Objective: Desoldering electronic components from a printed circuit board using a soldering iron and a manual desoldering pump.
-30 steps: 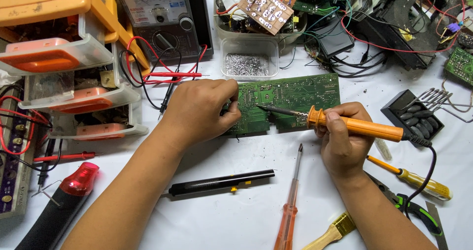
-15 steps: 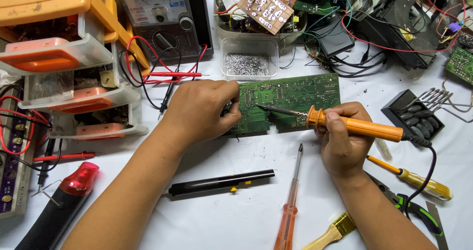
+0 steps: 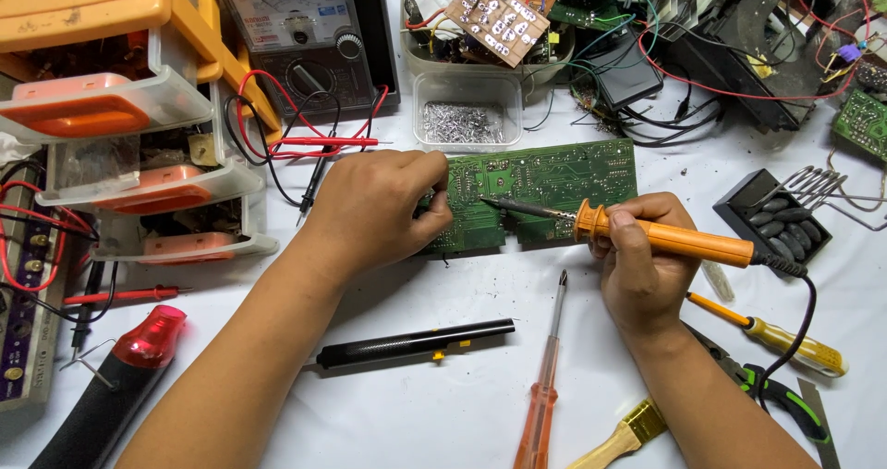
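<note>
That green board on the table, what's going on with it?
A person is working on the green circuit board with a soldering iron. The right hand holds the orange-handled soldering iron, its tip resting on the board. The left hand presses on the board's left end. A red screwdriver and a black desoldering pump lie unused on the white table.

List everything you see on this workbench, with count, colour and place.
circuit board: one, green, centre, under both hands
soldering iron: one, orange handle, tip on the board
desoldering pump: one, black, front centre
screwdriver: one, orange-red handle, front centre
yellow screwdriver: one, right
brush: one, wooden handle, front right
multimeter: one, black, back left
clear tub: one, holds silvery bits, behind the board
drawer cabinet: one, orange and clear, left
left hand: on the board's left end
right hand: holds the soldering iron
</note>
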